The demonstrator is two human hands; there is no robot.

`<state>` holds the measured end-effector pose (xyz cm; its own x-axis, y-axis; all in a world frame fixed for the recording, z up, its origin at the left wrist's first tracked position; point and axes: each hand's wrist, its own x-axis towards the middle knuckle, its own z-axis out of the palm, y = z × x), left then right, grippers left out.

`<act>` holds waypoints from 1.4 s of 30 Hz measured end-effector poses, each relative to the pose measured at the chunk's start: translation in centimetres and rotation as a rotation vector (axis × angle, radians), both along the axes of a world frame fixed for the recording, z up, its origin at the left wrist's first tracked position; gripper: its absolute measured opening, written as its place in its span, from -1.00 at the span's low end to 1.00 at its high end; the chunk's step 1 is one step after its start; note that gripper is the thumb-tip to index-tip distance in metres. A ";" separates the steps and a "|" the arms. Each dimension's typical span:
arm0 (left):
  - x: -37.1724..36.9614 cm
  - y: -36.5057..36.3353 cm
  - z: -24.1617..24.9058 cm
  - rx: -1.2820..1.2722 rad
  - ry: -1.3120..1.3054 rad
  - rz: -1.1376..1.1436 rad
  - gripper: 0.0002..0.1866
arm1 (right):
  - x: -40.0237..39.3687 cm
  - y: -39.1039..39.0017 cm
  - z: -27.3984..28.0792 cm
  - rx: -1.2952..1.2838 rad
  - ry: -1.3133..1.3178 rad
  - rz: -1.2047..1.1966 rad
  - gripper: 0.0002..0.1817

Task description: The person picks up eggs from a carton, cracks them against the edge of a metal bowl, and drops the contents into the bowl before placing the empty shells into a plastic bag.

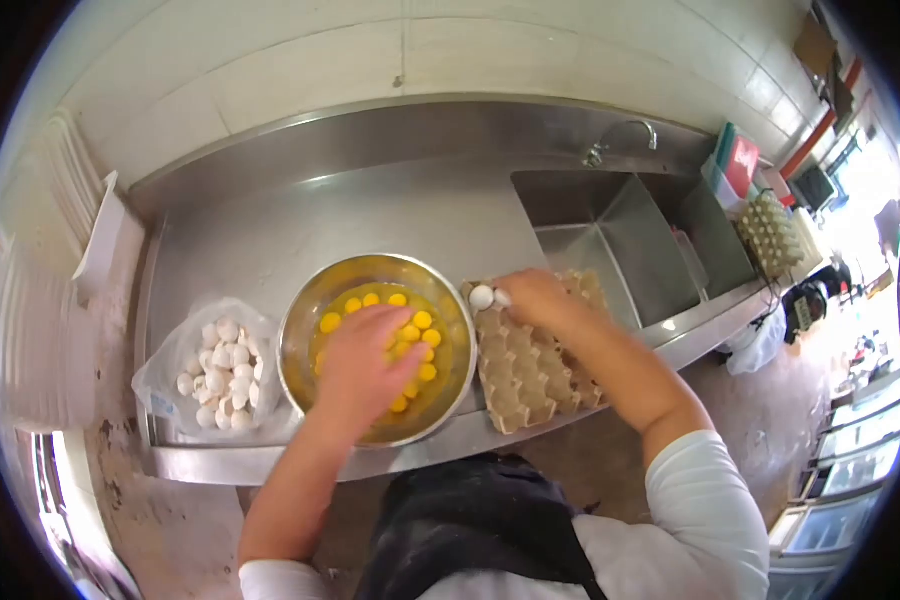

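Note:
A wide steel bowl on the counter holds many cracked eggs, with several yellow yolks showing in the liquid. Above the bowl hovers my left hand, slightly blurred, its thumb apart from the fingers and nothing visible in it. My right hand reaches to the far left corner of a cardboard egg tray. Its fingers are closed around a white egg, partly covered by them. Another white egg sits in the corner cup beside it. The tray's nearer cups hold no eggs.
Left of the bowl, a clear plastic bag holds white eggshells. A double sink with a faucet lies at the right. Stacked egg trays stand beyond it. A raised steel backsplash runs behind the counter.

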<state>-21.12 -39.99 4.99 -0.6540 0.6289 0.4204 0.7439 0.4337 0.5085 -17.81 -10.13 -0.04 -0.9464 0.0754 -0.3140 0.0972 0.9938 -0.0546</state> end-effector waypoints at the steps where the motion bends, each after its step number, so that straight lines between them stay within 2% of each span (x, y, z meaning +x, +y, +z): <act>1: -0.2 3.4 0.0 -0.044 -0.031 -0.136 -0.54 | 0.1 0.3 -0.8 -0.012 0.002 -0.018 -0.65; 3: -0.9 9.3 -1.7 -0.189 -0.044 -0.221 -0.61 | 0.5 1.3 -2.7 -0.012 0.178 0.068 -0.60; 5: -2.3 13.9 -4.3 -0.473 0.048 -0.223 -0.68 | 0.7 2.1 -4.1 -0.067 0.258 0.056 -0.61; 6: -3.0 15.4 -5.1 -0.480 0.050 -0.238 -0.68 | 0.8 2.4 -4.6 -0.114 0.336 0.071 -0.62; 7: -3.4 16.6 -5.8 -0.599 0.072 -0.220 -0.70 | 1.4 2.6 -4.3 -0.120 0.336 0.058 -0.62; 8: -3.8 17.6 -5.9 -0.716 0.098 -0.199 -0.72 | 2.1 2.4 -3.3 -0.249 0.434 -0.027 -0.63; 9: -4.2 18.3 -6.0 -0.723 0.101 -0.211 -0.72 | 2.8 2.5 -2.8 -0.377 0.532 -0.114 -0.64; 10: -4.4 18.7 -5.9 -0.790 0.066 -0.214 -0.72 | 3.4 2.5 -3.2 -0.382 0.529 -0.129 -0.64; 12: -4.7 19.3 -6.4 -0.859 0.025 -0.226 -0.71 | 4.7 2.5 -3.9 -0.881 0.715 -0.597 -0.71; 13: -5.0 19.5 -6.9 -0.862 0.044 -0.222 -0.71 | 5.7 2.6 -3.6 -0.880 0.711 -0.600 -0.71; 15: -5.4 19.3 -7.6 -0.864 0.063 -0.218 -0.72 | 8.2 2.7 -2.3 -2.026 0.291 -1.027 -0.63; 16: -5.4 19.2 -7.7 -0.823 0.052 -0.206 -0.72 | 8.9 2.0 -2.2 -2.020 0.298 -1.028 -0.63; 18: -5.2 19.2 -8.1 -0.770 0.043 -0.219 -0.72 | 11.1 0.4 -2.0 -2.258 -0.115 -1.117 -0.46; 19: -5.3 18.9 -8.3 -0.753 0.051 -0.205 -0.69 | 12.1 -1.5 -1.4 -2.114 -0.114 -1.064 -0.43; 20: -5.2 18.9 -8.0 -0.737 0.059 -0.191 -0.66 | 12.6 -2.6 -2.1 -2.161 -0.260 -1.038 -0.45; 23: -3.9 17.5 -4.9 -0.575 -0.020 -0.131 -0.66 | 14.8 -7.0 -3.0 -2.167 -0.330 -0.892 -0.36; 24: -3.3 16.4 -4.0 -0.581 -0.022 -0.143 -0.66 | 15.5 -8.3 -2.7 -2.091 -0.360 -0.875 -0.38; 25: -2.6 15.0 -3.1 -0.301 -0.167 -0.162 -0.65 | 16.1 -9.5 -2.1 -2.016 -0.388 -0.857 -0.39; 26: -1.9 13.5 -2.3 -0.021 -0.311 -0.173 -0.64 | 16.9 -10.1 -2.4 -2.027 -0.425 -0.747 -0.53; 27: -1.3 11.7 -1.5 -0.025 -0.311 -0.176 -0.64 | 17.7 -10.9 -2.3 -2.032 -0.423 -0.748 -0.53; 29: 0.3 7.3 -0.3 0.333 -1.074 -0.203 -0.59 | 19.2 -13.1 -1.5 -1.824 -0.188 -0.674 -0.59; 30: 1.4 5.1 0.1 0.432 -1.236 -0.213 -0.54 | 19.7 -13.4 -1.5 -1.694 -0.155 -0.668 -0.54; 31: 2.4 2.8 0.0 0.535 -1.394 -0.216 -0.49 | 20.5 -14.0 -2.4 -1.703 -0.175 -0.658 -0.54; 32: 3.4 0.7 -1.1 0.542 -1.395 -0.270 -0.42 | 21.4 -14.8 -3.9 -1.518 0.108 -0.561 -0.53; 33: 5.0 -1.1 -1.7 0.484 -1.379 -0.231 -0.44 | 22.2 -15.5 -4.9 -1.315 0.381 -0.456 -0.51; 34: 6.5 -2.9 -2.5 0.452 -1.408 -0.271 -0.48 | 23.0 -16.0 -5.2 -1.345 0.354 -0.546 -0.49; 35: 7.8 -4.4 -3.3 0.420 -1.437 -0.317 -0.52 | 23.4 -16.2 -5.1 -1.351 0.345 -0.537 -0.49; 37: 10.2 -6.5 -4.5 0.448 -1.634 -0.312 -0.51 | 24.2 -16.7 -4.4 -1.039 0.411 -0.494 -0.50; 39: 11.5 -7.9 -5.6 0.490 -1.774 -0.276 -0.50 | 24.2 -17.2 -5.1 -0.959 0.501 -0.477 -0.48; 41: 12.3 -8.6 -5.6 0.595 -1.883 -0.198 -0.62 | 23.8 -17.3 -7.3 -0.821 0.783 -0.368 -0.48; 42: 12.3 -9.0 -5.7 0.588 -1.877 -0.199 -0.62 | 23.8 -17.6 -7.7 -0.811 0.794 -0.379 -0.49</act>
